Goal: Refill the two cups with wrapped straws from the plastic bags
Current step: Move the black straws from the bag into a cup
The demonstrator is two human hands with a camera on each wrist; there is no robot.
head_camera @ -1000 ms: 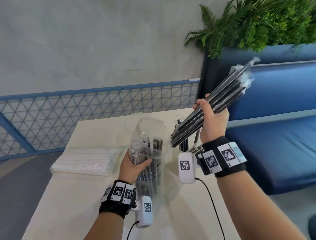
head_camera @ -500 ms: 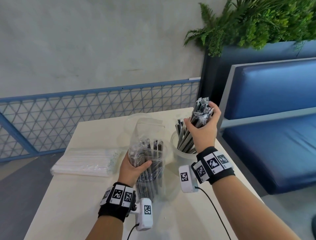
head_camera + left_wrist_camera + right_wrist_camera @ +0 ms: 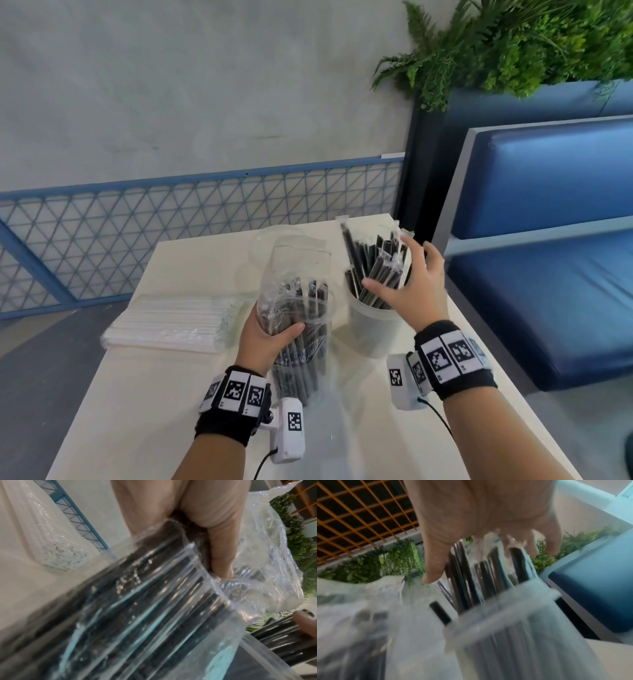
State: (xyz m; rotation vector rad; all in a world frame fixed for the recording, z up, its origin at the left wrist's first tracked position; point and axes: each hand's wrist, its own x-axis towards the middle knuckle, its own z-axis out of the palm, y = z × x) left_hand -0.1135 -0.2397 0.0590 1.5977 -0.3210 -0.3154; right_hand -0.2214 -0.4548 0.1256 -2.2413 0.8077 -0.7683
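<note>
Clear plastic bag point(image 3: 298, 329) of black straws stands upright on the table point(image 3: 144, 394), gripped by the left hand point(image 3: 265, 337); the right hand point(image 3: 411, 284) is spread wide over black straws point(image 3: 375, 267) in the cup point(image 3: 371, 329) beside it. Left wrist: the thumb point(image 3: 221, 555) presses the bag point(image 3: 154, 615). Right wrist: loose fingers point(image 3: 435, 561) sit above the straws point(image 3: 465, 582), gripping nothing.

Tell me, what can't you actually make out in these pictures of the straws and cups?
- Second cup: head view, mostly hidden behind the clear bag that the left hand holds.
- Straw count in the filled cup: head view, the open right hand covers part of the black straws.
- Wrapper print: both wrist views, motion blur.
- White straw pack: whether it is opened, too small to tell.
</note>
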